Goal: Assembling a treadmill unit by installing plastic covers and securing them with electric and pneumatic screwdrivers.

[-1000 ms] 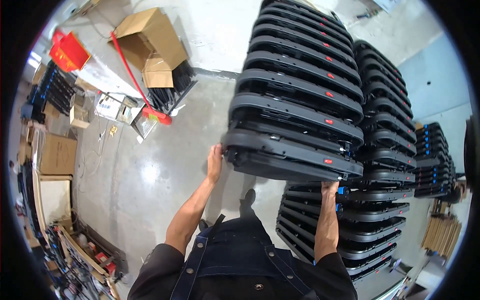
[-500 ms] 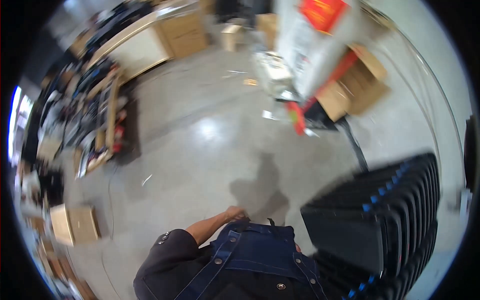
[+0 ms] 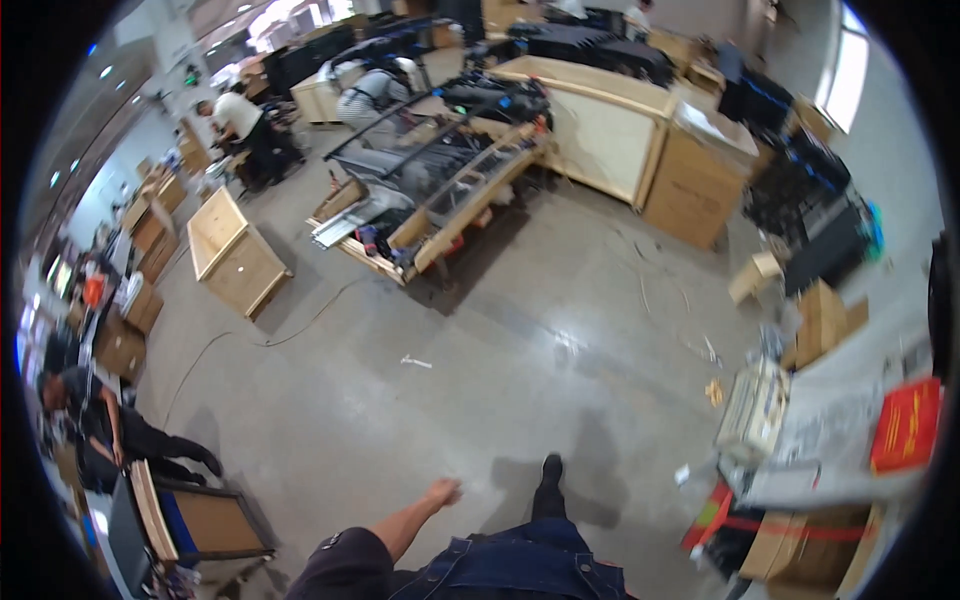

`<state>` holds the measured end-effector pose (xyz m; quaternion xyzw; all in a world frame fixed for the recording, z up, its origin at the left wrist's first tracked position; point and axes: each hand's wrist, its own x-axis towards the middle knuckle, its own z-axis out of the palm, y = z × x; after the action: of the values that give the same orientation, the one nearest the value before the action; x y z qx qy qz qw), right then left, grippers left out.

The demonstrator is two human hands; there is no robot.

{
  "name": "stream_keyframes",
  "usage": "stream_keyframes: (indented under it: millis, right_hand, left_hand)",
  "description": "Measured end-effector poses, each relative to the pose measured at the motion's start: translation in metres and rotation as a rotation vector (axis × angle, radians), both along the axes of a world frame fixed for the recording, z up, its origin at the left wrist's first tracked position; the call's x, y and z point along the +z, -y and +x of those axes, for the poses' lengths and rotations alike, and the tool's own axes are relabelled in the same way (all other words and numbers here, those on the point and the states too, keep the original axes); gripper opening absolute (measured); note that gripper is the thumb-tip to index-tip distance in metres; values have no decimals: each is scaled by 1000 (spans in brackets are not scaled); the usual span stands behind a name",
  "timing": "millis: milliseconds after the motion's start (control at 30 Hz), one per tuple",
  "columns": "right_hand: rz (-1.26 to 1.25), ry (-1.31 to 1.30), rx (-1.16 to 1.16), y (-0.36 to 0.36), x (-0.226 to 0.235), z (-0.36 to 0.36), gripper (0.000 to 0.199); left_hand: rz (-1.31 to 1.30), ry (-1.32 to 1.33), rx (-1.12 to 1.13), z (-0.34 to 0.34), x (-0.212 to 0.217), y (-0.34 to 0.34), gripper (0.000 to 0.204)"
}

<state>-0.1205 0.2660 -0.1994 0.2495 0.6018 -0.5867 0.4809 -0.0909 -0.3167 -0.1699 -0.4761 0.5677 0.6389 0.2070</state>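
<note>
My left hand (image 3: 443,492) hangs out in front of me over the bare concrete floor (image 3: 400,420), its fingers loosely curled with nothing showing in them. It touches nothing; the blue denim apron (image 3: 510,565) on my body is the nearest thing to it. My right hand is out of sight. One of my feet, in a dark shoe (image 3: 552,468), is stepping ahead of the apron.
A wooden-framed workbench (image 3: 440,245) loaded with parts stands ahead, beside a large wooden crate (image 3: 600,140) and a cardboard box (image 3: 700,185). A smaller crate (image 3: 240,260) and a cable (image 3: 290,340) lie left. A co-worker (image 3: 100,420) stands far left; open cartons (image 3: 810,550) sit right.
My view has swung left, so the workbench and crates now sit ahead and the stack of black cases has left the picture. My left hand has moved away from the apron.
</note>
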Motion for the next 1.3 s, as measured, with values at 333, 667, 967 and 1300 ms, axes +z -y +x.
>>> stream_keyframes:
  millis: [333, 667, 967, 1300]
  right_hand:
    - [163, -456, 154, 248, 61, -560, 24]
    - [168, -423, 510, 501, 69, -725, 14]
    - [282, -415, 1103, 656, 40, -881, 20]
    - [-77, -978, 806, 1027, 68, -1207, 23]
  left_hand:
    - [-354, 61, -10, -39, 28, -9, 28]
    - [-485, -121, -234, -254, -70, 94, 33]
    - [135, -202, 867, -522, 42, 313, 39]
    - [194, -49, 1457, -577, 36, 334, 33]
